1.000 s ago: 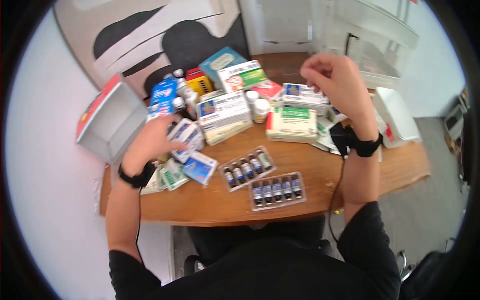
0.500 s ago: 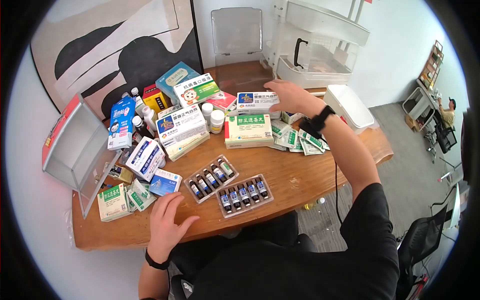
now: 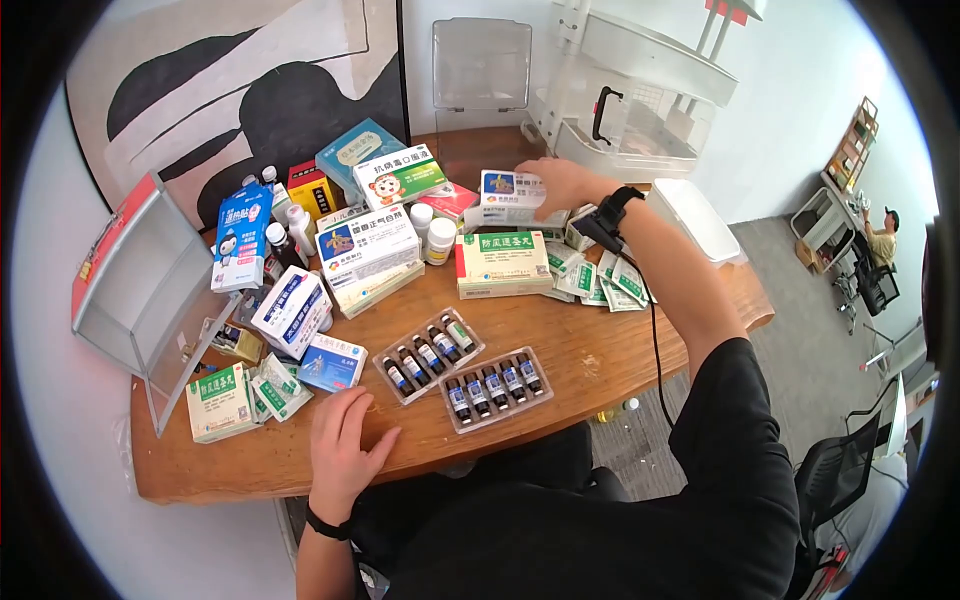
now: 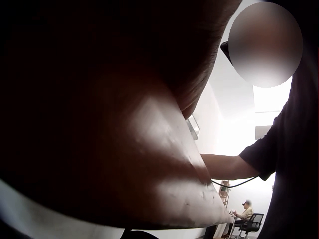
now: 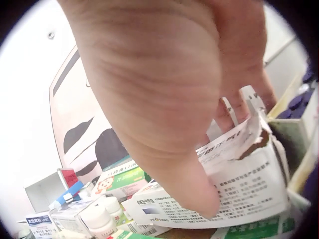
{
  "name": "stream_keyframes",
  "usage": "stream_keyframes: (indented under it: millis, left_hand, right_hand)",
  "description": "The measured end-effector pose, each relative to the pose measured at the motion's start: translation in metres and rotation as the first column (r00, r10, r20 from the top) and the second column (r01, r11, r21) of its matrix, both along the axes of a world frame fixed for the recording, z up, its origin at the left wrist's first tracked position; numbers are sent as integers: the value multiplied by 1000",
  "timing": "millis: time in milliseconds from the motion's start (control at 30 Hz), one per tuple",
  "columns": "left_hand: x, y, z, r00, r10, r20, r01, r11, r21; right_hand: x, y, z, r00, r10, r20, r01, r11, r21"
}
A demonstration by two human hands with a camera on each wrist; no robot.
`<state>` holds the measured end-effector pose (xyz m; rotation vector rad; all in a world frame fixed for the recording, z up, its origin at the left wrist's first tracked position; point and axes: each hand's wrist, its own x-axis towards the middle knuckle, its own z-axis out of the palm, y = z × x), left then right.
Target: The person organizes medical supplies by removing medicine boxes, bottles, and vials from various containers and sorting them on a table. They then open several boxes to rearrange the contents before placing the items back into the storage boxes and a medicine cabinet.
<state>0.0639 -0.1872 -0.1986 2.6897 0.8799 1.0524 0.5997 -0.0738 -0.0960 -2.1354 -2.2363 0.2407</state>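
My right hand [image 3: 565, 187] grips a white medicine box [image 3: 503, 189] at the back right of the pile. In the right wrist view, the thumb presses on the near face of this medicine box [image 5: 237, 201] and the fingers lie over its far side; its end is torn. My left hand [image 3: 345, 445] rests on the table near the front edge, fingers extended, holding nothing. Close by it lie a small blue box [image 3: 332, 362] and some green-and-white sachets [image 3: 280, 388]. Two clear trays of small dark vials [image 3: 430, 355] lie in the middle.
Stacked medicine boxes [image 3: 368, 250], bottles [image 3: 440, 240] and a green-and-cream box [image 3: 503, 265] crowd the wooden table [image 3: 590, 350]. An open grey case [image 3: 140, 270] stands left, a white bin [image 3: 695, 222] right. Sachets [image 3: 622, 282] lie right of centre. A cable [image 3: 657, 350] hangs from the right wrist.
My right hand has come down from above the boxes and taken hold of the white medicine box, which has tilted slightly. My left hand has moved from the left-hand boxes to the front edge.
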Motion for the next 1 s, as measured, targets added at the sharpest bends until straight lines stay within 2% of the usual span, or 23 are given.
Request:
stream_keyframes:
  millis: [67, 100, 167, 233, 333, 400, 433, 467, 500, 567, 633, 667, 700, 733, 767, 833, 900, 1000]
  left_hand:
    - [1, 0, 0, 1000, -4, 10, 4, 1000, -3]
    - [1, 0, 0, 1000, -5, 18, 5, 1000, -2]
    - [0, 0, 0, 1000, -4, 19, 4, 1000, 4]
    - [0, 1, -1, 1000, 0, 20, 0, 1000, 8]
    - [1, 2, 0, 999, 16, 52, -16, 1000, -4]
    - [-2, 1, 2, 992, 13, 123, -11, 1000, -17]
    - [-5, -4, 7, 995, 37, 96, -34, 999, -32]
    - [-2, -7, 14, 988, 30, 153, -25, 999, -36]
    - [2, -10, 22, 977, 19, 214, -11, 999, -38]
    - [3, -15, 33, 980, 47, 195, -42, 999, -32]
    - [1, -18, 40, 959, -7, 282, 27, 997, -67]
    - [7, -19, 44, 937, -8, 350, 23, 999, -38]
    - [7, -21, 45, 937, 26, 349, -16, 999, -32]
    - [7, -24, 44, 924, -8, 383, 36, 997, -64]
    - [9, -27, 43, 905, -45, 423, 94, 991, -95]
    - [16, -32, 49, 868, 7, 497, 50, 994, -101]
    - [16, -32, 50, 881, -97, 463, 109, 994, 0]
    - [21, -33, 52, 857, -86, 508, 124, 991, -42]
  right_hand:
    - [8, -1, 4, 999, 38, 1, -37, 989, 144]
    - [7, -5, 6, 999, 33, 0, -33, 989, 141]
    - [5, -13, 23, 998, 22, -65, -4, 964, 265]
    - [-16, -28, 45, 997, -6, -83, 28, 964, 266]
    - [-60, -60, 69, 993, 41, -112, 8, 914, 407]
    - [-99, -82, 77, 978, 190, -87, -134, 891, 434]
    - [-120, -94, 72, 950, 296, -95, -225, 866, 447]
    - [-138, -107, 67, 915, 392, -94, -308, 829, 467]
    - [-159, -119, 60, 893, 450, -7, -391, 782, 485]
    - [-191, -141, 49, 844, 530, -79, -452, 783, 426]
    - [-213, -154, 45, 817, 538, -209, -450, 820, 353]
    - [-218, -155, 40, 794, 571, -209, -480, 799, 362]
    - [-220, -154, 33, 784, 553, -280, -450, 818, 358]
    - [-221, -154, 26, 773, 529, -351, -419, 840, 343]
    - [-223, -153, 22, 757, 553, -348, -448, 827, 340]
    - [-222, -154, 18, 775, 463, -430, -363, 883, 297]
    - [-218, -155, 16, 780, 448, -438, -367, 893, 261]
    - [-214, -158, 13, 785, 429, -448, -347, 902, 256]
